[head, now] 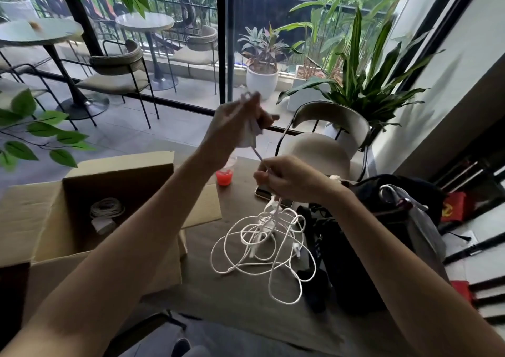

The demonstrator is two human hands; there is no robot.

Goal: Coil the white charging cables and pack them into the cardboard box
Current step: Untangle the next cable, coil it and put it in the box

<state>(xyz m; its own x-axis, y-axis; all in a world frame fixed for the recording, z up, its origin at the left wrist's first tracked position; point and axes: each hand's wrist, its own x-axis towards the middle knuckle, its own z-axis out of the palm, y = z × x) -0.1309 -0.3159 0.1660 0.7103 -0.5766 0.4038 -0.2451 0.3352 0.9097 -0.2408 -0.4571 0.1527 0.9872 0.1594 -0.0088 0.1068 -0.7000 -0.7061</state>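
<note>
Loose white cable lies in open, overlapping loops on the table, toward the right edge, just beside a black bag. One strand rises from the loops into the right hand. The right hand's fingers are curled and pinch this strand above the table. From there the strand runs on, up and left, to the left hand.

The cardboard box stands open at the table's left edge. Inside it rests a coiled cable with a white adapter touching it.

A phone and a red cup sit near the far edge.

The left hand is raised above the far edge, fingers clenched on a white piece at the cable's upper end; motion blur hides its exact form.

A chair stands beyond the table.
</note>
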